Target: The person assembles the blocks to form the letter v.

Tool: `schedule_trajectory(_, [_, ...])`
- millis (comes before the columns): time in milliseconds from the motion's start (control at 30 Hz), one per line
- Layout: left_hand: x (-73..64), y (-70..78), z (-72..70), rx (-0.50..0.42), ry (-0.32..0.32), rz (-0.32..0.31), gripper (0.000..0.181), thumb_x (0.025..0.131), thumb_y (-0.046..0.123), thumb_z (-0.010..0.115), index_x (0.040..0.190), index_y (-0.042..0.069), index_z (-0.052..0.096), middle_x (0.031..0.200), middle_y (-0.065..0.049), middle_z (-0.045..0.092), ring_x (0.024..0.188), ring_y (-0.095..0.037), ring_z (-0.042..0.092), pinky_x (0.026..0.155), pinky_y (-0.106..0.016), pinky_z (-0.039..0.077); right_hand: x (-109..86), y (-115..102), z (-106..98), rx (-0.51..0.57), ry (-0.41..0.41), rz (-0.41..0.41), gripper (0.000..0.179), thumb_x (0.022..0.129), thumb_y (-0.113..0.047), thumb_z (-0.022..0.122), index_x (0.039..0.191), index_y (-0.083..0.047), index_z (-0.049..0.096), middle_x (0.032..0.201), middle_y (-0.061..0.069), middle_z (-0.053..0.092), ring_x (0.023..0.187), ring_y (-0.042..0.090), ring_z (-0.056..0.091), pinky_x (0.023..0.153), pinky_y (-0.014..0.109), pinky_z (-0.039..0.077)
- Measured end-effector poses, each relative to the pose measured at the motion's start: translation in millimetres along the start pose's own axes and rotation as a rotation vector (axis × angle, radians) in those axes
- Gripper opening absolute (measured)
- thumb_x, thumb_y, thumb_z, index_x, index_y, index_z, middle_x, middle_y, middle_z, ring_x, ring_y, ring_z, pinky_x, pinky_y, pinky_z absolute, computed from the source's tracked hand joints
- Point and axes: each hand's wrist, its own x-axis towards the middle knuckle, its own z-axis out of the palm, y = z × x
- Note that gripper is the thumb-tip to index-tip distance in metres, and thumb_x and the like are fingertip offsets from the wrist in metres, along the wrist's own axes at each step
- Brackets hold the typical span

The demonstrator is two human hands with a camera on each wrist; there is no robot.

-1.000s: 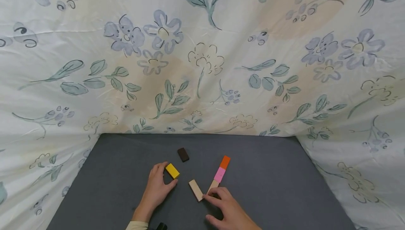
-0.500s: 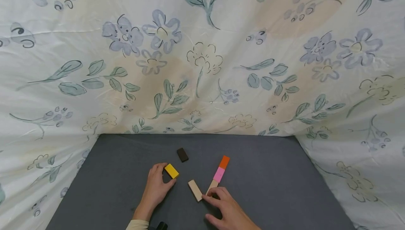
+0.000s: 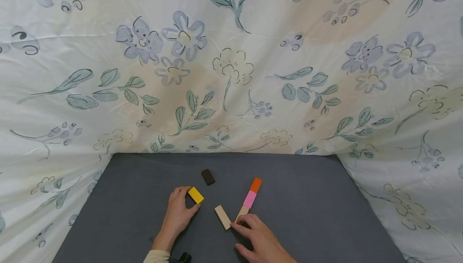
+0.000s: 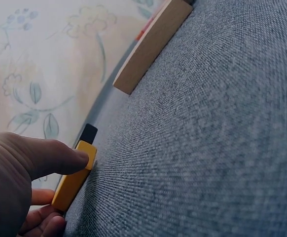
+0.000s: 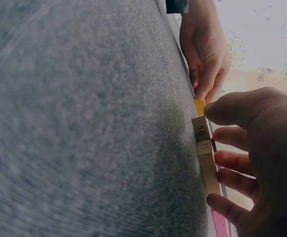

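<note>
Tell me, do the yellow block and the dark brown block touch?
Apart: the head view shows grey surface between the yellow block and the dark brown block.

Blocks [image 3: 222, 217] on cloth [image 3: 307, 206], curtain [image 3: 231, 94] behind

Creased, pale floral cloth [image 3: 267, 50] behind and on both sides of a dark grey woven surface [image 3: 311, 202]

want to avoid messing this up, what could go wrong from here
The right hand is at the near ends of the two wooden blocks, so a small slip might knock the one next to the pink block out of line. The left hand pinches the yellow block; pushed farther out, it could perhaps bump the dark block.
</note>
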Motion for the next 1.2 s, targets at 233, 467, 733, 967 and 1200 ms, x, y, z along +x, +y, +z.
schedule_trajectory(233, [1.1, -1.4, 0.1, 0.001, -0.004, -0.002, 0.063, 0.089, 0.010, 0.091, 0.143, -0.005, 0.063, 0.139, -0.025, 0.056, 0.125, -0.043, 0.055, 0.102, -0.062, 0.053, -1.7, -1.4, 0.8, 0.000, 0.009, 0.003, 0.048, 0.105, -0.037, 0.075, 0.151, -0.023, 0.068, 0.134, -0.008, 0.058, 0.118, 0.012, 0.053, 0.093, 0.034, 0.059])
schedule_trajectory(467, [2.4, -1.2, -1.6, 0.008, -0.016, -0.003, 0.062, 0.088, 0.010, 0.091, 0.142, -0.005, 0.064, 0.138, -0.024, 0.057, 0.122, -0.041, 0.056, 0.100, -0.060, 0.054, -1.8, -1.0, 2.2, -0.006, 0.011, 0.000, 0.048, 0.105, -0.035, 0.075, 0.151, -0.023, 0.068, 0.135, -0.009, 0.058, 0.118, 0.011, 0.052, 0.091, 0.032, 0.058])
schedule_trajectory(733, [2.9, 0.6, -2.8, 0.008, -0.010, 0.001, 0.060, 0.087, 0.010, 0.092, 0.139, -0.005, 0.066, 0.136, -0.024, 0.058, 0.115, -0.038, 0.058, 0.095, -0.057, 0.057, -3.1, -0.2, 4.6, -0.023, 0.040, -0.026, 0.048, 0.105, -0.032, 0.076, 0.151, -0.023, 0.067, 0.135, -0.009, 0.058, 0.119, 0.012, 0.052, 0.091, 0.032, 0.058])
schedule_trajectory(967, [2.5, 0.3, -2.3, -0.013, -0.003, 0.000, 0.060, 0.087, 0.008, 0.092, 0.139, -0.005, 0.066, 0.135, -0.023, 0.059, 0.112, -0.036, 0.060, 0.095, -0.055, 0.059, -4.0, 0.1, 5.6, -0.026, 0.043, -0.030, 0.048, 0.105, -0.031, 0.076, 0.151, -0.023, 0.067, 0.136, -0.008, 0.058, 0.120, 0.013, 0.053, 0.091, 0.034, 0.059])
schedule_trajectory(1200, [2.5, 1.3, -3.3, -0.041, -0.010, -0.011, 0.059, 0.087, 0.007, 0.092, 0.139, -0.005, 0.066, 0.134, -0.023, 0.059, 0.108, -0.034, 0.063, 0.094, -0.054, 0.059, -4.2, 0.3, 5.6, -0.015, 0.044, -0.027, 0.048, 0.105, -0.030, 0.076, 0.151, -0.022, 0.067, 0.137, -0.008, 0.058, 0.120, 0.014, 0.053, 0.092, 0.035, 0.059])
